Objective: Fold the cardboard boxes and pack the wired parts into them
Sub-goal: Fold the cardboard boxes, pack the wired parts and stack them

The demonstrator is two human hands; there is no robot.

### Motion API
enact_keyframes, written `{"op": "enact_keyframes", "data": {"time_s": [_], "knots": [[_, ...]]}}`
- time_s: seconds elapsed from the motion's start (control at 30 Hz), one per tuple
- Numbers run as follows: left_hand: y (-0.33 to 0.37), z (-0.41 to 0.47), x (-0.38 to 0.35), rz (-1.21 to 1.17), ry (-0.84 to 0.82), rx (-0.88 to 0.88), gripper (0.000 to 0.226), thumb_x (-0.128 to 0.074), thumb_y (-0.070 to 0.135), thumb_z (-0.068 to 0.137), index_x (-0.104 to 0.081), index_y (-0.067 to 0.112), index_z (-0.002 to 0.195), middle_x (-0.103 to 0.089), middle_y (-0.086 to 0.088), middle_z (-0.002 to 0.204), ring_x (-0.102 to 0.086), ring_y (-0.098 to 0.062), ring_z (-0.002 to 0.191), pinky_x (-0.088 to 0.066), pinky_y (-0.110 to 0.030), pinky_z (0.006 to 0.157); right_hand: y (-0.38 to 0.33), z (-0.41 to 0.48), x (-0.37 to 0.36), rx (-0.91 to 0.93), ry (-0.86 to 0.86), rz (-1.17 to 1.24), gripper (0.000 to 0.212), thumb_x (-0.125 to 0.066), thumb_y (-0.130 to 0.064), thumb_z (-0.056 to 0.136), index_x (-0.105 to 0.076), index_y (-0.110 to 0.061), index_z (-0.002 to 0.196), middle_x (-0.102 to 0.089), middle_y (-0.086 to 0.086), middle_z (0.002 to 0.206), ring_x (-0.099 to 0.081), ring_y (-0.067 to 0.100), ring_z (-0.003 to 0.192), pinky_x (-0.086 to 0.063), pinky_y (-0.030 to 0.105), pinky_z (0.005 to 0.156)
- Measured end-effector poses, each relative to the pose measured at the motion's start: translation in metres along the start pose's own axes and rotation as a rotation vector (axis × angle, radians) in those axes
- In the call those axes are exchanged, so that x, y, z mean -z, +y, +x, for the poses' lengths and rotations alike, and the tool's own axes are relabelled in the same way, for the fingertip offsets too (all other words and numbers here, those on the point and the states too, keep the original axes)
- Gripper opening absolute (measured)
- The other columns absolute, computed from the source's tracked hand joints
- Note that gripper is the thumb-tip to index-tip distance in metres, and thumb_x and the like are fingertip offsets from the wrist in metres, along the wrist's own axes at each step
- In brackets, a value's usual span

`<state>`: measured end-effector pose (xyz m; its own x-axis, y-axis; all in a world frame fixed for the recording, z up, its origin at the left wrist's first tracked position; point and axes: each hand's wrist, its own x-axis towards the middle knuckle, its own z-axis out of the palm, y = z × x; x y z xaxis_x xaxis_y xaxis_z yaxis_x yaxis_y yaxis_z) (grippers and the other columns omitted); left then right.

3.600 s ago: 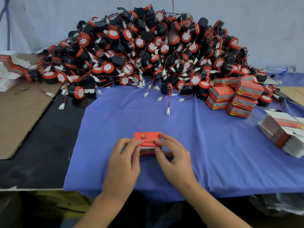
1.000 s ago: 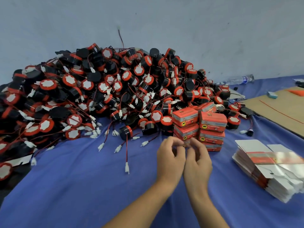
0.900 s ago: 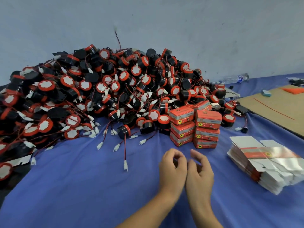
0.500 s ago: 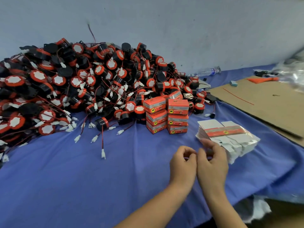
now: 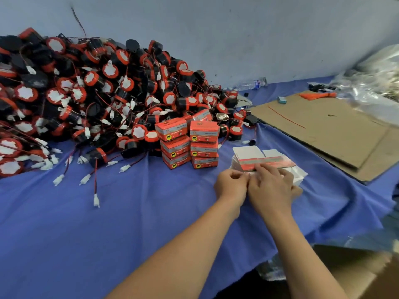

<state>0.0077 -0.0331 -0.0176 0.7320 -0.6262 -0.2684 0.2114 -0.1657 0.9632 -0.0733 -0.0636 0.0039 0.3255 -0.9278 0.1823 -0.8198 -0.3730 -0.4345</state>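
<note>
blue-clothed surface (image 5: 108, 234): few packed boxes (image 5: 187, 143) stand stacked, the big heap of wired parts (image 5: 97, 100) left of them still unpacked. right of them, right hand (image 5: 271, 188) fingers seemingly pinch the flat blanks (image 5: 259, 156); left hand (image 5: 231, 186) curled, grip unclear.

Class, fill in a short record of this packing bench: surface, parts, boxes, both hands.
surface: blue cloth
wired parts: big loose pile, left
folded boxes: stacked at the pile's edge
flat boxes: stack right of those
right hand: rests on flat boxes
left hand: fingers curled at the stack's near corner; grip hidden
</note>
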Motion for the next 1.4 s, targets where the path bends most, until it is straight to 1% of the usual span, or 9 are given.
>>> {"op": "enact_keyframes", "data": {"time_s": [0.1, 0.37, 0.5, 0.63, 0.73, 0.9, 1.13, 1.3, 1.4], "knots": [[0.005, -0.005, 0.009, -0.108, -0.037, 0.013, 0.014, -0.072, 0.018, 0.092, -0.07, 0.02, 0.079, -0.076, -0.002, 0.089, -0.07, -0.021, 0.082, -0.06, -0.033, 0.074, -0.001, -0.005, 0.005, 0.033, 0.058, 0.053, 0.044, -0.051, -0.037, 0.098, -0.057, -0.03, 0.141, -0.046, -0.006, 0.155, -0.026, 0.028, 0.143, -0.028, 0.053, 0.112], [0.024, -0.038, 0.069, -0.235, -0.146, -0.09, 0.008, -0.063, 0.015, 0.102, -0.064, 0.016, 0.095, -0.062, 0.003, 0.084, -0.05, -0.008, 0.058, -0.048, -0.019, 0.062, -0.006, -0.019, 0.046, 0.169, 0.0, 0.171, 0.094, -0.077, -0.071, 0.069, -0.035, -0.049, 0.149, -0.025, -0.005, 0.163, -0.018, 0.025, 0.152, -0.028, 0.062, 0.116], [0.021, -0.069, 0.11, -0.153, -0.148, -0.29, 0.005, -0.061, 0.013, 0.103, -0.062, 0.018, 0.1, -0.067, 0.013, 0.073, -0.054, -0.006, 0.063, -0.05, -0.019, 0.068, -0.024, -0.04, 0.057, 0.266, -0.088, 0.298, 0.107, -0.086, -0.063, 0.063, -0.03, -0.047, 0.152, -0.016, -0.007, 0.16, -0.025, 0.023, 0.147, -0.036, 0.049, 0.115], [0.011, -0.099, 0.153, -0.006, 0.016, -0.451, 0.029, -0.065, 0.013, 0.1, -0.061, 0.033, 0.122, -0.077, 0.005, 0.088, -0.068, -0.007, 0.079, -0.055, -0.023, 0.077, -0.056, -0.072, 0.054, 0.415, -0.1, 0.325, 0.097, -0.087, -0.058, 0.062, -0.041, -0.04, 0.146, -0.027, -0.002, 0.15, -0.035, 0.018, 0.138, -0.039, 0.038, 0.112], [0.002, -0.121, 0.191, 0.074, 0.135, -0.508, 0.038, -0.065, 0.013, 0.099, -0.062, 0.035, 0.13, -0.075, 0.007, 0.085, -0.068, -0.007, 0.075, -0.054, -0.02, 0.071, -0.08, -0.099, 0.044, 0.464, -0.182, 0.459, 0.094, -0.088, -0.057, 0.061, -0.045, -0.039, 0.142, -0.028, -0.011, 0.136, -0.037, 0.001, 0.117, -0.033, 0.011, 0.096], [-0.012, -0.16, 0.261, 0.372, 0.379, -0.563, 0.049, -0.066, 0.013, 0.098, -0.057, 0.028, 0.144, -0.064, 0.007, 0.092, -0.063, -0.007, 0.074, -0.049, -0.012, 0.068, -0.125, -0.156, 0.012, 0.593, -0.279, 0.531, 0.096, -0.085, -0.062, 0.06, -0.044, -0.038, 0.143, -0.027, -0.011, 0.134, -0.029, -0.03, 0.109, -0.029, -0.008, 0.083], [-0.032, -0.205, 0.344, 0.466, 0.387, -0.439, 0.053, -0.07, 0.022, 0.097, -0.055, 0.032, 0.147, -0.062, 0.003, 0.094, -0.062, -0.007, 0.078, -0.049, -0.014, 0.074, -0.164, -0.193, -0.013, 0.676, -0.514, 0.4, 0.085, -0.084, -0.044, 0.08, -0.034, -0.045, 0.148, -0.03, -0.015, 0.123, -0.052, 0.007, 0.106, -0.038, 0.018, 0.084], [-0.049, -0.223, 0.366, 0.424, 0.47, -0.435, 0.062, -0.075, 0.019, 0.092, -0.051, 0.037, 0.147, -0.058, 0.008, 0.091, -0.061, -0.001, 0.082, -0.047, -0.008, 0.07, -0.182, -0.216, -0.016, 0.71, -0.569, 0.417, 0.06, -0.079, -0.047, 0.077, -0.039, -0.052, 0.121, -0.047, -0.012, 0.114, -0.048, -0.009, 0.101, -0.044, 0.016, 0.069], [-0.057, -0.226, 0.371, 0.463, 0.44, -0.448, 0.072, -0.081, 0.023, 0.087, -0.042, 0.061, 0.133, -0.059, 0.013, 0.092, -0.06, 0.0, 0.084, -0.049, -0.011, 0.07, -0.192, -0.23, -0.014, 0.664, -0.616, 0.516, 0.062, -0.074, -0.045, 0.067, -0.041, -0.053, 0.118, -0.057, -0.01, 0.115, -0.053, -0.005, 0.104, -0.049, 0.021, 0.073]]}}
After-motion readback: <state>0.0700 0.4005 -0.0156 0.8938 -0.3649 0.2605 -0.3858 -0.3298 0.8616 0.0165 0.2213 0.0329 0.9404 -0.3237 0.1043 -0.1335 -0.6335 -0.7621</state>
